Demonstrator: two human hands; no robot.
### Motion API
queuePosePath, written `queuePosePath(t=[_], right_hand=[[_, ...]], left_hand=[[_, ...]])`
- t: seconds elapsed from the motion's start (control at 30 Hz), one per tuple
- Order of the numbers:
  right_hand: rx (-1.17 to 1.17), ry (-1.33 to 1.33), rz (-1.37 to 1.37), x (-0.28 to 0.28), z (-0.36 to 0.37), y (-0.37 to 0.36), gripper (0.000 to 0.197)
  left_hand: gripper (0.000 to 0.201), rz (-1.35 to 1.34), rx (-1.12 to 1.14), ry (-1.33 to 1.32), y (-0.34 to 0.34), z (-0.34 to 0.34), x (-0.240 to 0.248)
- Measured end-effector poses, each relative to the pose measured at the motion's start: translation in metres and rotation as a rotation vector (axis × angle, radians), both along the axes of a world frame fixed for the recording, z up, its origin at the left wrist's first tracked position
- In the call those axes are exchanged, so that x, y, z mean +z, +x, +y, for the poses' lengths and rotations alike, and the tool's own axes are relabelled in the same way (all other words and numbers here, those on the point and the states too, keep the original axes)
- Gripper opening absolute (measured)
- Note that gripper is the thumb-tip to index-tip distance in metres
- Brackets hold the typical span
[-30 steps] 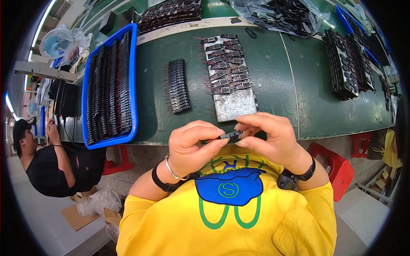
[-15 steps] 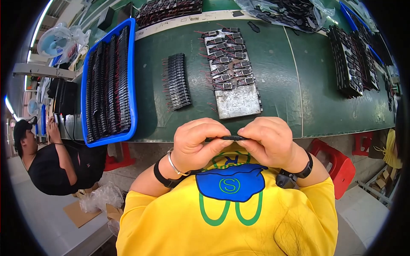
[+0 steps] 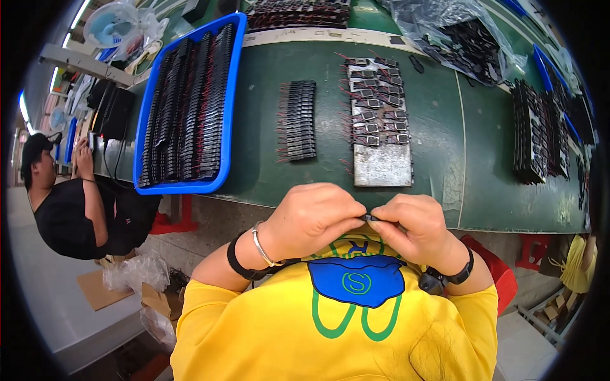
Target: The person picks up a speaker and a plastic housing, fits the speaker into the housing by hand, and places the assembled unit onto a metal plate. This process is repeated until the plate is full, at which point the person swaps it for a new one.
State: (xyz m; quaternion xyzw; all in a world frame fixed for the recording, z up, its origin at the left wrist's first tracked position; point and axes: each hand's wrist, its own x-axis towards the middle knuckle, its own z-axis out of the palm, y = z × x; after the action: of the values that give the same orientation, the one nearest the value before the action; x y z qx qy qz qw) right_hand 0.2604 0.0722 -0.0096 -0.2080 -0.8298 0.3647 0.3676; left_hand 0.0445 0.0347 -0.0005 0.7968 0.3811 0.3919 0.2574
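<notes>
My left hand (image 3: 316, 213) and my right hand (image 3: 414, 223) meet in front of my chest, just off the table's near edge. Both pinch a small black plastic part (image 3: 368, 218) by its ends; fingers cover most of it. Beyond them lies a metal plate (image 3: 382, 170), its near end bare. Paired columns of small black modules (image 3: 371, 128) with silvery rectangular faces and thin red wires sit on the rest of it. Left of the plate stands a neat row of black parts (image 3: 300, 120) with red wires.
A blue tray (image 3: 232, 108) packed with rows of black parts stands at the left. A clear bag (image 3: 470, 44) of black pieces lies at the back right. Loaded plates (image 3: 532, 136) are stacked far right. A person (image 3: 70, 197) works at the left; a red stool (image 3: 499, 273) stands right.
The view has shifted, so the table's things appear farther right. Between my hands, less of the black part shows now, and my fingertips have come closer together.
</notes>
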Motion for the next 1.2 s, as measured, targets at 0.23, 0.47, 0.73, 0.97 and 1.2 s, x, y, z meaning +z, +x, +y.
queuePosePath(t=[0.23, 0.47, 0.73, 0.97, 1.2], right_hand=[[0.09, 0.039, -0.025, -0.003, -0.007, -0.024, 0.02], [-0.042, 0.078, -0.021, 0.008, 0.003, -0.022, 0.021], [-0.268, 0.18, -0.156, 0.015, 0.037, 0.011, 0.016], [-0.298, 0.189, -0.196, 0.011, 0.057, 0.014, 0.016], [-0.273, 0.299, -0.326, 0.013, 0.072, -0.009, 0.019]], left_hand=[[0.018, 0.124, 0.01, 0.035, -0.019, -0.015, 0.004], [0.016, 0.198, 0.272, 0.111, -0.046, -0.003, -0.006], [0.016, 0.333, 0.428, 0.139, -0.054, 0.013, -0.021], [0.017, 0.386, 0.495, 0.179, -0.051, 0.026, -0.019], [0.018, 0.371, 0.562, 0.22, -0.049, 0.034, -0.021]])
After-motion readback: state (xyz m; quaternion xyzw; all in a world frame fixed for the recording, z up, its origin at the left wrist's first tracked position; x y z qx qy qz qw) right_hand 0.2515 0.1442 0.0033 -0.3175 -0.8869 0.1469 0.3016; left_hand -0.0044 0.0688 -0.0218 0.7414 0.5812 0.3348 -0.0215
